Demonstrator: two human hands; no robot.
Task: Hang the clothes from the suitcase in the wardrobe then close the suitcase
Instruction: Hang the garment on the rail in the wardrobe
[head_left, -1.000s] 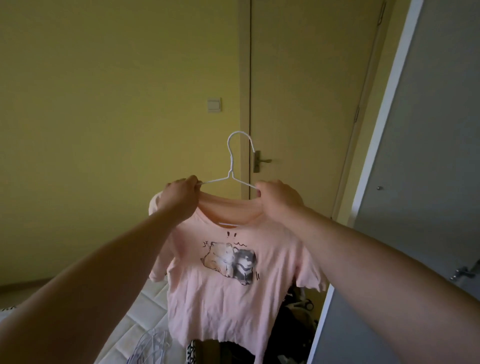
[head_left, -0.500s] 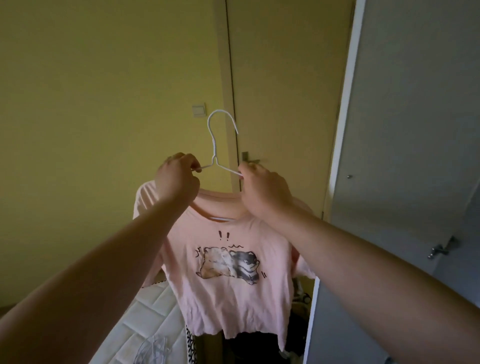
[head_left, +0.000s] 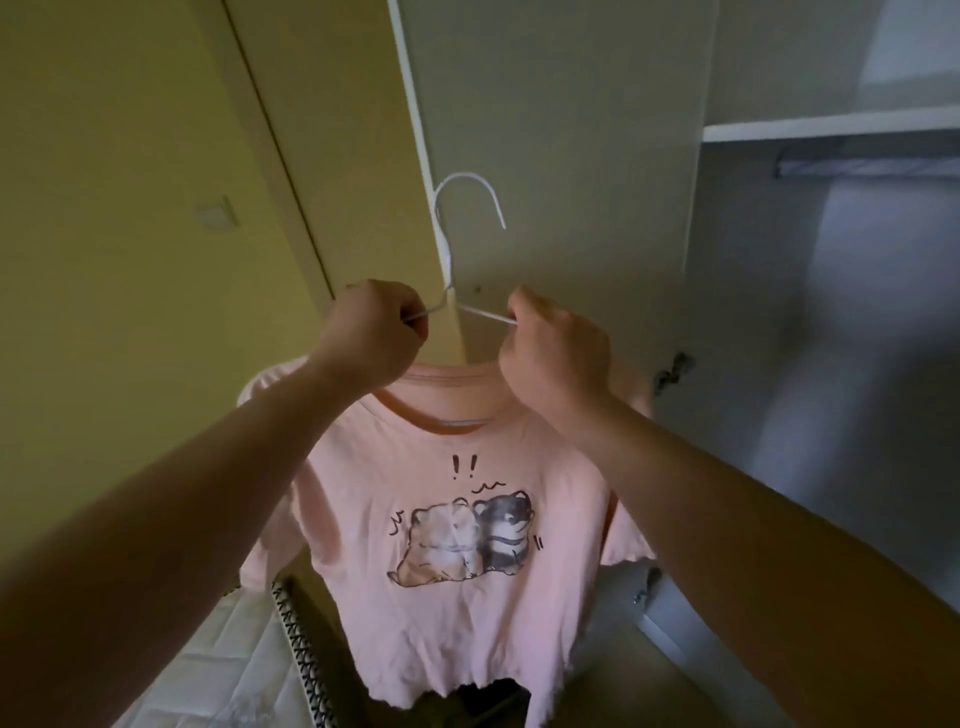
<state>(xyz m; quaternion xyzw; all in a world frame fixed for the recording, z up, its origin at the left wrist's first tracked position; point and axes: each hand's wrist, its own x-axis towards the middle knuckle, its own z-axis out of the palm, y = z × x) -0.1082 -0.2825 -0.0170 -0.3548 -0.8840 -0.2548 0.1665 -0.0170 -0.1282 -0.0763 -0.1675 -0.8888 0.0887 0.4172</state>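
Holding the hanger (head_left: 448, 260) level, I had left hand (head_left: 369, 332) and right hand (head_left: 556, 348) each pinching a wire shoulder, so the T-shirt (head_left: 457, 597) draped squarely below them and its hook (head_left: 470, 179) stood free above, ready, I judged, for the wardrobe rail (head_left: 867, 167) up to the right.

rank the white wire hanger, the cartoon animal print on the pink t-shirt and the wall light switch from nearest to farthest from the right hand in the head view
1. White wire hanger: pinched by the right hand, at its left.
2. Cartoon animal print on the pink t-shirt: below the hand.
3. Square light switch on the yellow wall: far to the left.
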